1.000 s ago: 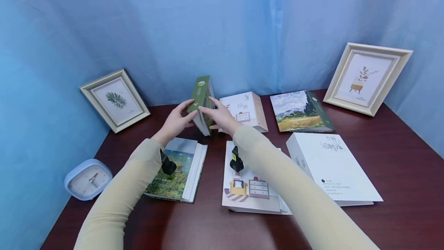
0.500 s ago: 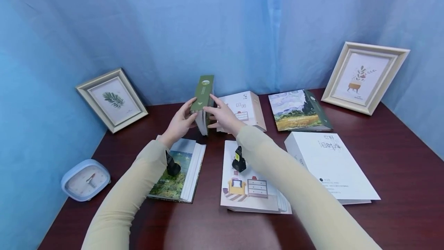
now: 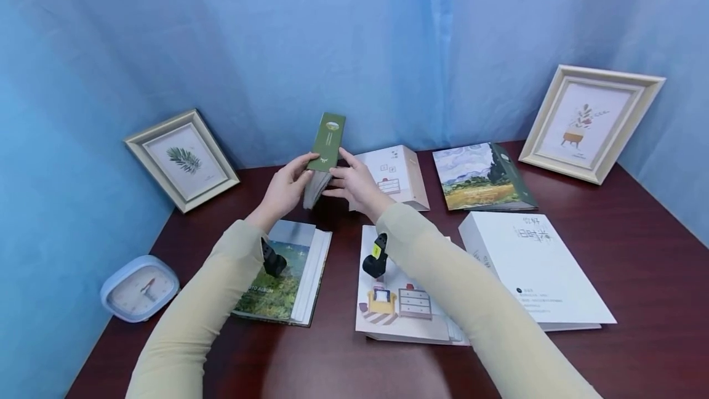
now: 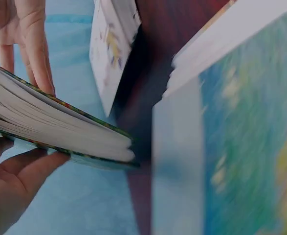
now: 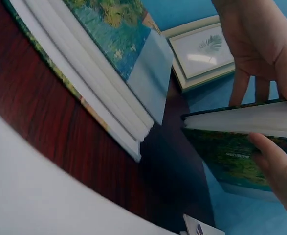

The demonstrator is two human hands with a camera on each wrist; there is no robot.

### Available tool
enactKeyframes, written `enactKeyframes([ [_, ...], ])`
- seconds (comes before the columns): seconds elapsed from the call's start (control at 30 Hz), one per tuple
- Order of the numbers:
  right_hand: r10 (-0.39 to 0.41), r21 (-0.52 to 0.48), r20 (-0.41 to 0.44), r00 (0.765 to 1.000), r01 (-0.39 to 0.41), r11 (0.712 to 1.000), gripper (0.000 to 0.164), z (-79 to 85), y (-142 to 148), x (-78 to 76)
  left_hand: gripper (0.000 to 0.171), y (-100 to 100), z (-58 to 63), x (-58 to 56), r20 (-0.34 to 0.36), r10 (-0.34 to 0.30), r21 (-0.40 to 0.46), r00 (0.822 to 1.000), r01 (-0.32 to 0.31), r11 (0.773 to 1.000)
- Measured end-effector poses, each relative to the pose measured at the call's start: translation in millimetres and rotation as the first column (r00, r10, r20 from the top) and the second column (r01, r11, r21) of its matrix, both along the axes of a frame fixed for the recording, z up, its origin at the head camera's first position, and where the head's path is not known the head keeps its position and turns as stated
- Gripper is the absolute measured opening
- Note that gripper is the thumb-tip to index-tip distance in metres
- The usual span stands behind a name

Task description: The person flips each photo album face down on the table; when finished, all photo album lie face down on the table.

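Note:
A thick photo album (image 3: 328,140) with a dark green spine is held up at the back of the table, spine uppermost and tilted. My left hand (image 3: 284,188) grips its left side, with the fingertips against the cover (image 4: 45,151). On the opposite cover, my right hand (image 3: 359,185) holds it with spread fingers; the thumb and fingertips touch near the spine's front end. White page edges (image 4: 60,120) show between the covers in the left wrist view. Whether the album's lower edge touches the table cannot be told. Below my left wrist lies another photo album (image 3: 293,276) with a painted landscape.
White albums with furniture drawings lie in front (image 3: 399,325) and behind (image 3: 388,168) my right hand. A landscape album (image 3: 471,180) and a large white album (image 3: 548,270) lie to the right. Picture frames stand left (image 3: 188,162) and right (image 3: 587,122); a blue clock (image 3: 141,291) is at left.
The held album has swung, its spine's far end rising slightly and its lower end shifting left. Both hands have kept hold of it. The other albums, frames and clock stay put.

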State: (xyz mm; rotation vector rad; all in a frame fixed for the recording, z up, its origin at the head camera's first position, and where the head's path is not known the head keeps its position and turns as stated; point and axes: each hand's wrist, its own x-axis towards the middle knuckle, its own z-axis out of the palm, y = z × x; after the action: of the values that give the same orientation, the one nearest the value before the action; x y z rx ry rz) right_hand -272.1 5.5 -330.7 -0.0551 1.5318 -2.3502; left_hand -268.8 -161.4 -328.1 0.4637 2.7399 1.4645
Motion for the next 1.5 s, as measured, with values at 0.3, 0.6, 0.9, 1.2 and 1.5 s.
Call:
enactKeyframes([
  [0.3, 0.037, -0.147, 0.003, 0.999, -0.036, 0.988, 0.062, -9.0, -9.3, 1.7, 0.042, -7.2, 11.0, 0.8, -0.015, 0.016, -0.21, 1.0, -0.019, 0.977],
  [0.6, 0.036, -0.203, 0.084, 0.996, -0.018, 0.979, 0.062, -23.3, -17.5, -0.9, 0.041, -11.1, 3.1, -0.6, -0.004, 0.022, -0.312, 1.0, -0.022, 0.95],
  [0.9, 0.051, -0.182, 0.148, 0.988, -0.023, 0.983, 0.063, -30.9, -17.9, -8.4, 0.041, -13.8, -5.9, -3.1, 0.03, 0.026, -0.304, 0.999, -0.016, 0.953],
  [1.2, 0.039, -0.121, 0.232, 0.972, -0.011, 0.993, 0.066, -36.3, -18.1, -9.3, 0.041, -14.3, -13.0, -2.1, 0.006, -0.009, -0.413, 1.0, 0.01, 0.911],
  [1.5, -0.02, -0.016, 0.307, 0.952, 0.026, 1.0, 0.068, -45.9, -15.4, -11.0, 0.04, -6.0, -20.0, -2.5, 0.016, -0.018, -0.516, 1.0, 0.023, 0.856],
])
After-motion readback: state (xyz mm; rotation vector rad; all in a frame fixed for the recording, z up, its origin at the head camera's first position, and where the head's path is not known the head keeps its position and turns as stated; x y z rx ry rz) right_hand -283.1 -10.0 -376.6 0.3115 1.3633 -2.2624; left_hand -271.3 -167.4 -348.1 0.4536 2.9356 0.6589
